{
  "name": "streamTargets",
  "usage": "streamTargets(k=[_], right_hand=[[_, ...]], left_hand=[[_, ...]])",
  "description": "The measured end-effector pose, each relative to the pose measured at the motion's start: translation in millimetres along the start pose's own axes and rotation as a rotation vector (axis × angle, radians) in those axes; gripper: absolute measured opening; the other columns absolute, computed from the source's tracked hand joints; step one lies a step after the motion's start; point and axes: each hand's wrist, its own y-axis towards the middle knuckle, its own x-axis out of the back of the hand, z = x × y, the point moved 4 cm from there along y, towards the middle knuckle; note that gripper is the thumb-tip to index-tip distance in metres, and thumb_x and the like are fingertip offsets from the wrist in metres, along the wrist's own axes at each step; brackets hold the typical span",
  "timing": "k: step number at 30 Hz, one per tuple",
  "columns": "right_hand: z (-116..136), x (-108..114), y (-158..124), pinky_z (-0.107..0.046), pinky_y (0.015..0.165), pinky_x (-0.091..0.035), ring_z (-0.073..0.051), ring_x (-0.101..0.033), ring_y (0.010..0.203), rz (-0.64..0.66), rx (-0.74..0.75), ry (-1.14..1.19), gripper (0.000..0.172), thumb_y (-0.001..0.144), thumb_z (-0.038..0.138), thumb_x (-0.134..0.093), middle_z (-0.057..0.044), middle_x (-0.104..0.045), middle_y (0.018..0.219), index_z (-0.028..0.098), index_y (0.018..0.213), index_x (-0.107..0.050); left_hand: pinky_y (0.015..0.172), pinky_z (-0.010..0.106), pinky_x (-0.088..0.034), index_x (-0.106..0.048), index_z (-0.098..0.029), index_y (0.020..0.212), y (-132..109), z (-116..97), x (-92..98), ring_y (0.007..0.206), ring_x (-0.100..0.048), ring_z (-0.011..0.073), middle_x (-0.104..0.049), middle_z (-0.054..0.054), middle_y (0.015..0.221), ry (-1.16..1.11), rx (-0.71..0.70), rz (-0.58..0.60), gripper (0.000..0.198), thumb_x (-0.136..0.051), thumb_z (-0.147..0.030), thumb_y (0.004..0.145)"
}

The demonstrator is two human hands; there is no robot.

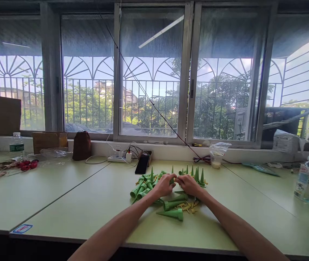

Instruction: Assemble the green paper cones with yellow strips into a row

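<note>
Both my hands meet over a pile of green plastic cones (142,188) on the pale green table (89,203). My left hand (164,185) is closed around a green cone whose tip shows between the hands. My right hand (188,184) is closed in a pinch against that same cone; what its fingers hold is too small to name. Several cones stand upright (197,174) just behind my hands. Others lie on their sides (174,209) in front, among small yellow pieces (188,207).
A black phone (142,164) and a white power strip (119,157) lie behind the pile. A plastic bag (217,154) sits by the window sill. Water bottles stand at far right (305,179) and far left (16,145). Red and pink items (26,165), a brown pouch (81,145) and boxes are at left.
</note>
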Motion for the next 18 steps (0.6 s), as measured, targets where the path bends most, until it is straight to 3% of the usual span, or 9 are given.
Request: streamTargets(k=[13,18], right_hand=[[-4,-2,1,-0.024,0.058,-0.027,-0.013,-0.057,0.061,0.011,-0.023,-0.011,0.032,0.097,0.029,-0.045,-0.004,-0.068,0.069,0.017,0.078,-0.067],[-3,11,1,-0.024,0.056,-0.027,-0.013,-0.052,0.057,-0.041,-0.019,0.081,0.046,0.101,0.037,-0.036,-0.004,-0.063,0.062,0.017,0.067,-0.06]], left_hand=[[0.082,0.029,-0.043,-0.063,-0.022,0.109,0,-2,0.3,0.091,-0.057,0.0206,-0.063,0.004,0.09,0.019,-0.008,-0.006,0.034,-0.058,-0.018,0.076],[0.083,0.029,-0.044,-0.061,-0.023,0.113,0,-4,5.2,0.092,-0.058,0.0206,-0.064,0.005,0.092,0.011,-0.001,-0.045,0.034,-0.059,-0.022,0.079]])
